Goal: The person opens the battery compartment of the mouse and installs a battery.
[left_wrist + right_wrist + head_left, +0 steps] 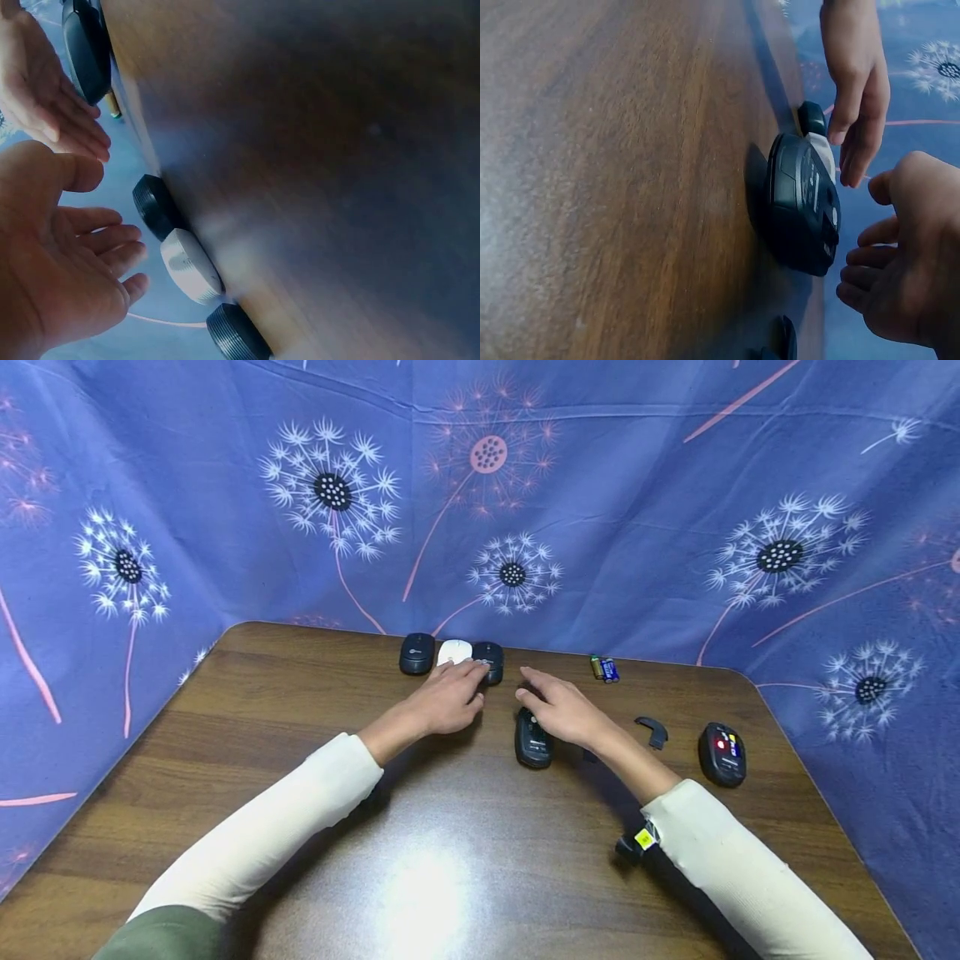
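My left hand (447, 697) hovers with loosely bent fingers just in front of a row of computer mice. In that row are a black mouse (417, 653), a white mouse (454, 651) and a second black mouse (490, 655); fingertips overlap the last two in the head view. The left wrist view shows an empty palm beside the white mouse (189, 266). My right hand (564, 706), fingers relaxed, is over the upper right side of an overturned black mouse (533, 743). In the right wrist view this mouse (799, 202) stands apart from the fingers, which hold nothing.
Two small batteries (603, 669) lie near the table's back edge. A curved black cover (656, 732) rests farther right, left of another overturned mouse (722, 756) showing a red light. Behind the wooden table (300, 877) hangs a blue flowered cloth (600, 527).
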`<state>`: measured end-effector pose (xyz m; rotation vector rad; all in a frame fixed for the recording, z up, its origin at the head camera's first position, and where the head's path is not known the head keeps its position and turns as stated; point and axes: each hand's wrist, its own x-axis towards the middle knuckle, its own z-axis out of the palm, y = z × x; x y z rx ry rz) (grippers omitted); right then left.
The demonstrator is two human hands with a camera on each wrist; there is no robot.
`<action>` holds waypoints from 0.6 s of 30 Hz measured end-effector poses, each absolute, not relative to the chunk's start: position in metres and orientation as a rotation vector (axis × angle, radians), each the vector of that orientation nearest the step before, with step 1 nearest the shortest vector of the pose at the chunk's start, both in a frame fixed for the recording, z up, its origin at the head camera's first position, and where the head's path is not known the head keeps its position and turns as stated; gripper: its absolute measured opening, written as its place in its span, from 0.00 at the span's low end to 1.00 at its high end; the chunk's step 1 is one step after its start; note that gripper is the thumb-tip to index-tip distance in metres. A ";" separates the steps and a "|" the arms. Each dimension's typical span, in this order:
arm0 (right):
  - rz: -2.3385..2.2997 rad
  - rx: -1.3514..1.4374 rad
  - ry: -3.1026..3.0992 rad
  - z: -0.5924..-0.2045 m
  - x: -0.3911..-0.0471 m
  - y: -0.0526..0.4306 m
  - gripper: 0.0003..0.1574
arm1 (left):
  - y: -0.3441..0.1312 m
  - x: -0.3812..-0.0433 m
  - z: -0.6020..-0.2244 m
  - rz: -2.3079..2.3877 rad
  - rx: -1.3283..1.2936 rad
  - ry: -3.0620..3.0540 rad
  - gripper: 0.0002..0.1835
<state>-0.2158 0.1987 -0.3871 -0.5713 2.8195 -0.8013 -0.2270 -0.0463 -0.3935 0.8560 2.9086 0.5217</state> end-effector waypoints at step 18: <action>-0.520 -0.729 2.770 -0.391 -0.225 0.168 0.43 | -0.050 -0.256 -0.427 0.332 0.837 2.881 0.37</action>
